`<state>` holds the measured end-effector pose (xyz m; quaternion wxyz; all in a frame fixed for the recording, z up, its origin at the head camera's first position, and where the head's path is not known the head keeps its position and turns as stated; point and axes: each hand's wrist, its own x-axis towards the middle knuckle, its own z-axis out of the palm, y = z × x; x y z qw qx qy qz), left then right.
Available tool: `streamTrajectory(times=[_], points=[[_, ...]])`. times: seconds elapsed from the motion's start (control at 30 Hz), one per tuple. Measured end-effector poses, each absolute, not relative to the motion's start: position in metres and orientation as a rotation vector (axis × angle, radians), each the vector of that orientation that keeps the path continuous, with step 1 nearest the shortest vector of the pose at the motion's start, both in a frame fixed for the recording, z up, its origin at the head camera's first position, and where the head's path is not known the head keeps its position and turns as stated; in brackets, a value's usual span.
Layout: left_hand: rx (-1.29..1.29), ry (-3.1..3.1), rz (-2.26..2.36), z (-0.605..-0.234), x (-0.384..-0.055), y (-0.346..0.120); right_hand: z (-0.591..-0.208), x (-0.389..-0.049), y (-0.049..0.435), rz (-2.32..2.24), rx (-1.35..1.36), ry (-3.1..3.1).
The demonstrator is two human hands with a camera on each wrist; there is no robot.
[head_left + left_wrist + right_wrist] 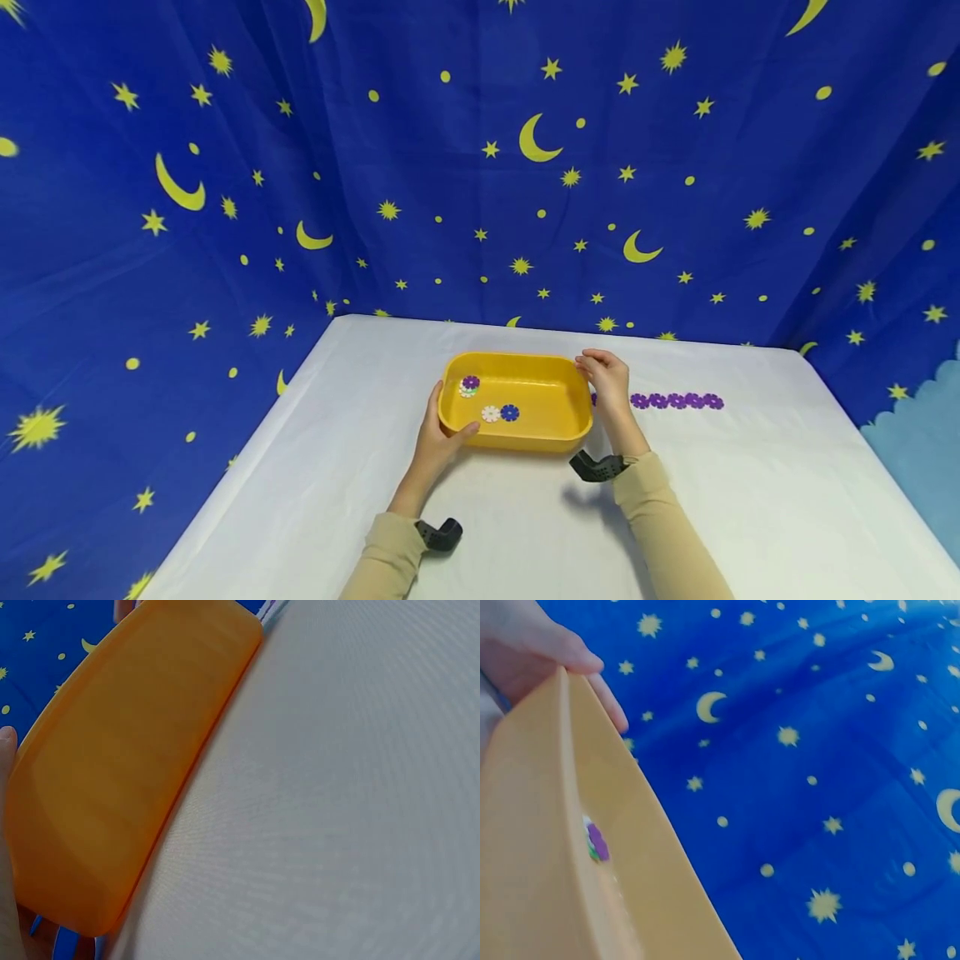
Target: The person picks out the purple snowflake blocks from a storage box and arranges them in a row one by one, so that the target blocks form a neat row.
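A yellow plastic tub (525, 444) is held between both hands above the white table. My left hand (437, 442) grips its left end, thumb over the front rim and fingers along the side. At the back right corner, my right hand (611, 382) holds the rim with its fingers. Inside lie a few notched plastic discs: a purple disc (470, 382) overlapping pale ones, a white disc (491, 413) and a blue disc (510, 413) side by side. In the right wrist view the purple disc (598, 842) shows against the tub wall. Whether the base touches the table, I cannot tell.
A row of joined purple discs (677, 401) lies on the white tablecloth (765, 500) right of the tub, part of it hidden by my right hand. A blue curtain (420, 133) with yellow moons and stars stands behind and to the left.
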<state>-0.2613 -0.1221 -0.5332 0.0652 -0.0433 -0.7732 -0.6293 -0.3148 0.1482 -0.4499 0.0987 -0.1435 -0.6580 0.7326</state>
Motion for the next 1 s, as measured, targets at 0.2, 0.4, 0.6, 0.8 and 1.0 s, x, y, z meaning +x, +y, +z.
streamTrajectory(times=[0.2,0.4,0.6,0.8,1.0], points=[[-0.128,-2.328,-1.910,-0.533,-0.263,-0.122,-0.447,-0.320,0.125,2.188,-0.312,-1.985],[-0.128,-2.330,-1.897,-0.532,-0.262,-0.122,-0.449,-0.324,0.100,2.145,-0.258,-2.076],[-0.130,-2.320,-1.912,-0.533,-0.261,-0.122,-0.451,-0.325,0.076,2.126,-0.194,-2.128],[-0.129,-2.324,-1.921,-0.525,-0.256,-0.123,-0.452,-0.327,0.055,2.123,-0.140,-2.144],[-0.154,-2.329,-1.910,-0.516,-0.253,-0.122,-0.456,-0.330,0.038,2.081,-0.108,-2.227]])
